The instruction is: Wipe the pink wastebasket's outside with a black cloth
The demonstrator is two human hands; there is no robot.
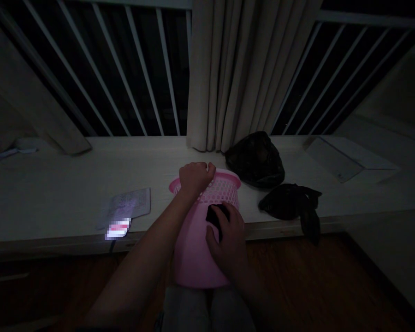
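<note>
The room is dim, and from here I see the person with a pink bin right in front of them, between their legs and the pale window ledge. Its rim is towards the ledge, its base is near the knees, and a band of open lattice runs just under the rim. The left hand is at the rim, curled closed into a fist; the fingertips are hidden, so I cannot tell whether the rim itself is in its grip. The right hand is lower, against the side of the bin, with thumb and fingers closed around a small black bundle.

On the ledge to the right, a large black bag lies against the foot of a beige curtain. Near it is a smaller black bag, one end drooping over the front edge. Farther right sits a white box. To the left of the bin lies a sheet of paper, and just beside it a bright glowing thing, too blurred to make out. Behind the ledge stand white bars against darkness, and below is a reddish-brown floor.
</note>
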